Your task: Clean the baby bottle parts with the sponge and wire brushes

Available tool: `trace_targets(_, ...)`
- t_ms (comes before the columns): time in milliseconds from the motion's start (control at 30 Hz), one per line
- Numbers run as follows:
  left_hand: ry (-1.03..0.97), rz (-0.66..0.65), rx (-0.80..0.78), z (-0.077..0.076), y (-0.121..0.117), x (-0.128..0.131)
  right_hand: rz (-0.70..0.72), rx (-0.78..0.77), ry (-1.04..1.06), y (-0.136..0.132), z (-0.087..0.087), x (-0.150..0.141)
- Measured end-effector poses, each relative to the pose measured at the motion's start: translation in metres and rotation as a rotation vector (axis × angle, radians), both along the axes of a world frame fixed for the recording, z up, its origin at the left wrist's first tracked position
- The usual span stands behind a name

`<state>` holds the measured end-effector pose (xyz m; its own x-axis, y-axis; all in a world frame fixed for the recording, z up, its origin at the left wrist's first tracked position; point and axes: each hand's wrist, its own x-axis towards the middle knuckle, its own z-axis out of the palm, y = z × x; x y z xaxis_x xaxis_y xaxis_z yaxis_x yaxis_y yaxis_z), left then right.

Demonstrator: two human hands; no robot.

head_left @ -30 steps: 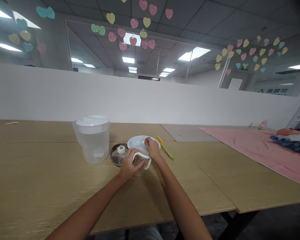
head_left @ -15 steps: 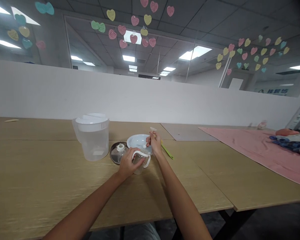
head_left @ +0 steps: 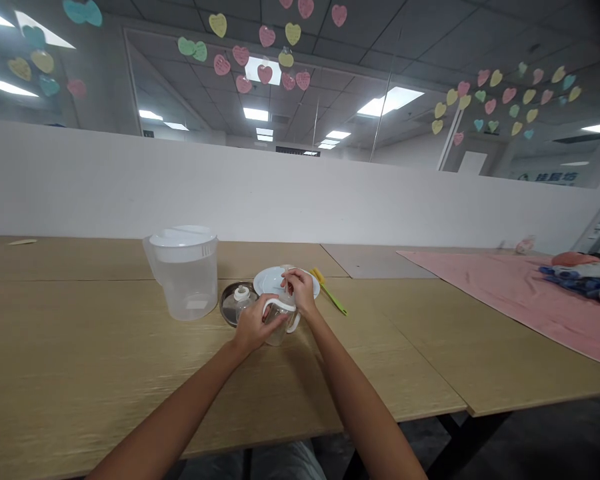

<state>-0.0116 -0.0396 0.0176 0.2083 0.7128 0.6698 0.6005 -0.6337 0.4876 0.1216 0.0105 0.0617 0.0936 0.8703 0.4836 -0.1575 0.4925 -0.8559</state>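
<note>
My left hand (head_left: 250, 325) is wrapped around a clear baby bottle (head_left: 276, 335) with white curved handles, held just above the table. Over its mouth my right hand (head_left: 300, 288) pinches a small straw-like piece; fingers hide most of it, and I cannot tell how deep its lower end sits. Behind the hands lies a white plate (head_left: 265, 279). Left of the bottle, a round metal dish (head_left: 225, 312) holds a second clear bottle (head_left: 242, 295) with a white neck. A brush (head_left: 334, 300) with a green handle and yellow head rests right of the plate.
A large translucent lidded pitcher (head_left: 190, 280) stands left of the dish. On the right a pink cloth (head_left: 505, 287) covers part of the wooden table (head_left: 105, 373), with blue and white fabric (head_left: 577, 283) on it. A low white wall (head_left: 280, 193) runs behind.
My right hand has moved slightly left and down, bringing the straw-like piece over the bottle's mouth. More of the brush now shows. My left hand still holds the bottle.
</note>
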Motion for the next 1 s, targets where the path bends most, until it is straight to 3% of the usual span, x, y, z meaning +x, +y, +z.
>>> trace_targets(467,0.014,-0.013,-0.006,-0.002,0.003,-0.001,-0.042,-0.020,-0.090,0.005,-0.007,0.000)
trace_targets(567,0.015,-0.007,-0.009,-0.003,0.003,0.000,-0.170,-0.019,-0.133,0.005,-0.009,0.000)
trace_targets(733,0.007,-0.026,-0.018,-0.002,0.002,-0.001,-0.504,-0.049,-0.209,0.004,-0.009,0.007)
trace_targets(1000,-0.044,-0.059,0.052,-0.004,0.001,-0.001,-0.801,-0.122,-0.213,0.003,-0.011,0.019)
